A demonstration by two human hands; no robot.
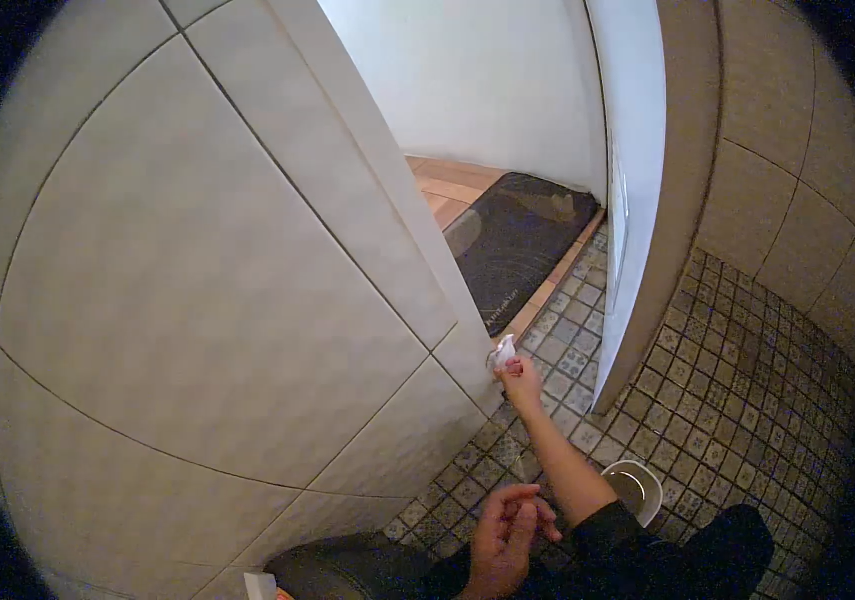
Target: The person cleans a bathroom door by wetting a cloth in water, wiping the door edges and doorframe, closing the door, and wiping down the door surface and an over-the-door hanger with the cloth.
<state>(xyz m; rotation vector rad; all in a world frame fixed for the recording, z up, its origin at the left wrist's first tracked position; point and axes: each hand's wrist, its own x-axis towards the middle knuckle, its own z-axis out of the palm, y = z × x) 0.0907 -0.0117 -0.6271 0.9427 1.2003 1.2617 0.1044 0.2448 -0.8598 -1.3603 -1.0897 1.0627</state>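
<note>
My right hand (521, 384) reaches forward along the edge of the tiled wall (228, 260), near the doorway. Its fingers are closed on a crumpled white piece that looks like tissue or thin cloth (502, 351), which touches or nearly touches the wall's corner. Closer to my body, my left hand (510, 540) is raised beside my right forearm. Its fingers are loosely bent and apart, and nothing shows in them.
A white bucket (658, 492) stands right of my forearm on the patterned tile floor (698, 400). Beyond the sill, a dark mat (523, 240) lies on wood-look flooring (438, 182). A white door edge (638, 180) bounds the opening's right side. Something white (259, 585) shows at bottom left.
</note>
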